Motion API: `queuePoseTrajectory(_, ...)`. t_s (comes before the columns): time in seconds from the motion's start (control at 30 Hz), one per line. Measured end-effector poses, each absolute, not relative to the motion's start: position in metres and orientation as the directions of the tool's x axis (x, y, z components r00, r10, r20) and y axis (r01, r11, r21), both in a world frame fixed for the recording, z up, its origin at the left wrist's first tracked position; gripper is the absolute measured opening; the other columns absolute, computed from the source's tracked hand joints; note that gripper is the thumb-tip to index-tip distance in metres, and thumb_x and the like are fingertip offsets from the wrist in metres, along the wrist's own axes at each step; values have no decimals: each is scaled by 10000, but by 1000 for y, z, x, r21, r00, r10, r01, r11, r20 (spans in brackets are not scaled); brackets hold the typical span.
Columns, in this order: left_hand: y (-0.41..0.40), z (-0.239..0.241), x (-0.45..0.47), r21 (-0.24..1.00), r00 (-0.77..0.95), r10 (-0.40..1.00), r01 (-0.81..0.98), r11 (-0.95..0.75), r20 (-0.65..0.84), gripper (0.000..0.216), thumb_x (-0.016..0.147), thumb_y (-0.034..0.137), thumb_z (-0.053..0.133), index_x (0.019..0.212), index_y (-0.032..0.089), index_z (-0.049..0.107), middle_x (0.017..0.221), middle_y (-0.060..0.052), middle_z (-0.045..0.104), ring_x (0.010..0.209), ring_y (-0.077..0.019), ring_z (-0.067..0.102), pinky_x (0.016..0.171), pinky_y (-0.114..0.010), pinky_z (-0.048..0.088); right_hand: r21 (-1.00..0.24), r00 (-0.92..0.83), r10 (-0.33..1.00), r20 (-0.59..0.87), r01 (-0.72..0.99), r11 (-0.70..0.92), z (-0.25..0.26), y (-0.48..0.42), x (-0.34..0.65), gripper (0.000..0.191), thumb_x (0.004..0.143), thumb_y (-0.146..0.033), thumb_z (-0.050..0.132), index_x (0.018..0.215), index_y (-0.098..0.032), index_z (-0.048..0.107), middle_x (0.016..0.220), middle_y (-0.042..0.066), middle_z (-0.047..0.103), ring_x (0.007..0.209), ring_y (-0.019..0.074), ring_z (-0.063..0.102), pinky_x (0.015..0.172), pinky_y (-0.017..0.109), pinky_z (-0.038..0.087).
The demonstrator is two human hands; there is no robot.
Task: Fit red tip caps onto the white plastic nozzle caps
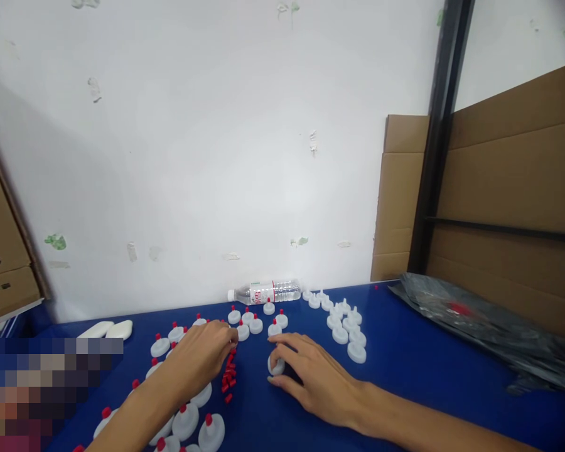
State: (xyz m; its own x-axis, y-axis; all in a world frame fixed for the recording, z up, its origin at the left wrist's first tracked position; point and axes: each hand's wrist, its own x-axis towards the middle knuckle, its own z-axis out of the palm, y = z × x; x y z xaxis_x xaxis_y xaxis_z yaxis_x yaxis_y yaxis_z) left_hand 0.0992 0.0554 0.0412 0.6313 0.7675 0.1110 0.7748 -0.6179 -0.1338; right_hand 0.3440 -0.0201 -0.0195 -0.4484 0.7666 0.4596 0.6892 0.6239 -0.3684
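My left hand (209,346) is closed in a pinch just above a small pile of red caps (228,378); what its fingertips hold, if anything, is hidden. My right hand (313,376) curls its fingers and thumb around a white nozzle lid (275,366) on the blue table. Right behind that hand stands a white lid with a red tip (274,328). Many more red-tipped lids (185,422) spread around and under my left forearm, which hides some of them. To the right, a group of white lids with bare nozzles (340,334) stands together.
A clear water bottle (263,292) lies against the wall. Grey plastic bags (480,333) lie at the right of the blue table (405,402), beside cardboard (513,182) and a dark post (435,144). Two white rounded objects (119,329) lie at the left, near a blurred-out area.
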Motion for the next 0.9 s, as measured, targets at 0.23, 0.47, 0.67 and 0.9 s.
queuePoseTrajectory(0.23,56,37,100,-115,615,783,787,-606,87,310,997,179,447,977,222,754,948,-101,791,899,-323,745,697,-366,484,-311,-368,736,568,732,606,-20,-24,339,167,1011,-287,575,1159,-246,640,1241,120,497,1070,235,588,909,384,536)
queuePoseTrajectory(0.47,55,35,101,-102,605,792,795,-598,76,242,993,226,517,1085,230,741,1022,-91,796,966,-332,743,767,-396,517,-227,-456,760,463,767,600,-17,-25,338,227,1074,-345,442,1062,-237,641,1045,53,561,793,160,590,702,297,494)
queuePoseTrajectory(0.67,54,35,102,-106,602,797,797,-595,51,231,998,226,528,1000,208,759,998,-105,791,963,-333,741,762,-396,512,-171,-533,743,406,754,634,-13,-24,339,231,1080,-309,428,1031,-227,638,983,22,660,876,176,620,789,293,495)
queuePoseTrajectory(0.9,53,36,105,-102,609,793,790,-604,17,237,986,166,524,944,214,752,1014,-93,784,973,-321,730,768,-388,501,-223,-518,753,406,743,631,-14,-21,340,256,1053,-257,453,1212,-219,651,1132,50,688,1014,207,628,943,343,512)
